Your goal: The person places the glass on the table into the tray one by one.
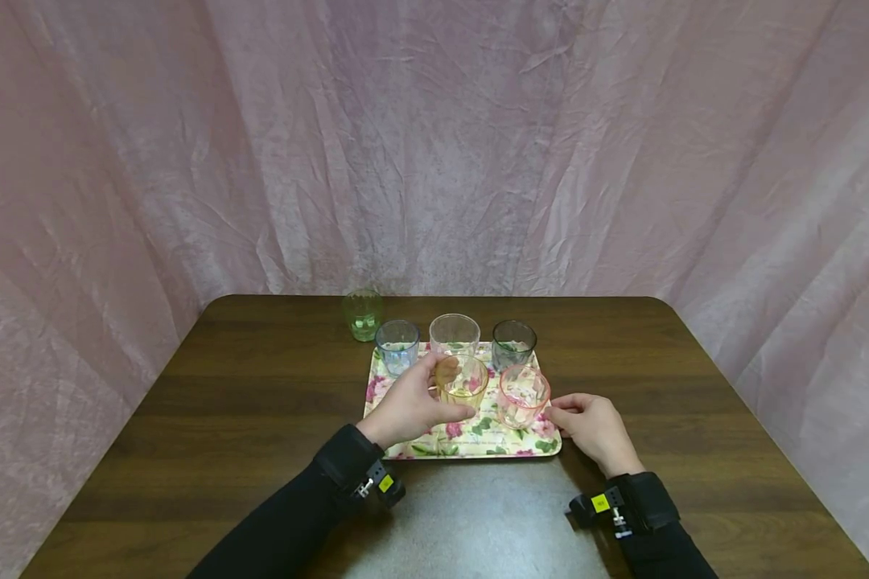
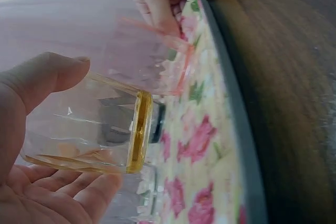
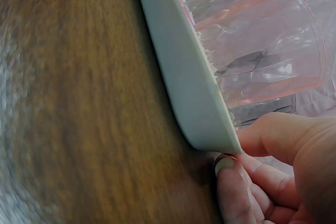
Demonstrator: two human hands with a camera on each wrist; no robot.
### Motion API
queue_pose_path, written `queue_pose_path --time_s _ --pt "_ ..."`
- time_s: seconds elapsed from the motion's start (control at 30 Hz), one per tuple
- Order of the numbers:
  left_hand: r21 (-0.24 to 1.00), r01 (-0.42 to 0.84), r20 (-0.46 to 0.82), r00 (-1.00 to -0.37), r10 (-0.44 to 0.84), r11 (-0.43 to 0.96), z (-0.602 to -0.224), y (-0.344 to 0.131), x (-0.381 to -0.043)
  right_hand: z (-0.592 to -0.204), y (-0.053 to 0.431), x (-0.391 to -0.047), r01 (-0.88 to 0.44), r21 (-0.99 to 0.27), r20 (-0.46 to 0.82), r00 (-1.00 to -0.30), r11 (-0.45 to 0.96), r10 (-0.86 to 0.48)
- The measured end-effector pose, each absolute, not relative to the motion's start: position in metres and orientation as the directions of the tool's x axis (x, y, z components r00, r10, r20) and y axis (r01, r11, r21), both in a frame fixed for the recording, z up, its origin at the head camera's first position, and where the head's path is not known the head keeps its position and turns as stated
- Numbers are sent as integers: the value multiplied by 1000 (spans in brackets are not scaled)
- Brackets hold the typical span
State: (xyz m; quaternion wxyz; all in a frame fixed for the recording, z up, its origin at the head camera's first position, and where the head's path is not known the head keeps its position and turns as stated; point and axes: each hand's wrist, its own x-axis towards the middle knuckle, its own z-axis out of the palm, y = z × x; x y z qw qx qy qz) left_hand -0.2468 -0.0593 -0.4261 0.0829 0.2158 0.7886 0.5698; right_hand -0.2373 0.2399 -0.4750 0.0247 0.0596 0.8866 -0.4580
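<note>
My left hand (image 1: 414,406) grips a yellow glass (image 1: 462,384), thumb on one side and fingers on the other. In the left wrist view the yellow glass (image 2: 84,129) is upright, its thick base close over the tray. My right hand (image 1: 595,426) pinches the right edge of the flowered tray (image 1: 478,430), thumb on top and fingers beneath the rim. Beside that thumb a pink glass (image 1: 523,398) stands on the tray. A blue glass (image 1: 398,354), a clear glass (image 1: 454,331) and a grey glass (image 1: 513,347) form the tray's back row.
A green glass (image 1: 364,318) stands on the wooden table (image 1: 261,402), just beyond the tray's back left corner. Pink curtains (image 1: 434,161) hang behind the table and along both sides.
</note>
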Motion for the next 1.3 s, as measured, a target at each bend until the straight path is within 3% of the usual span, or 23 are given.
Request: queue_pose_path --time_s 0.8,1.3 --pt "916 189 41 -921 387 354 -451 -58 -247 -474 240 -238 133 -803 -101 -991 581 87" --pt "929 201 62 -912 405 311 -454 -56 -245 -475 240 -238 125 -799 -96 -992 589 80"
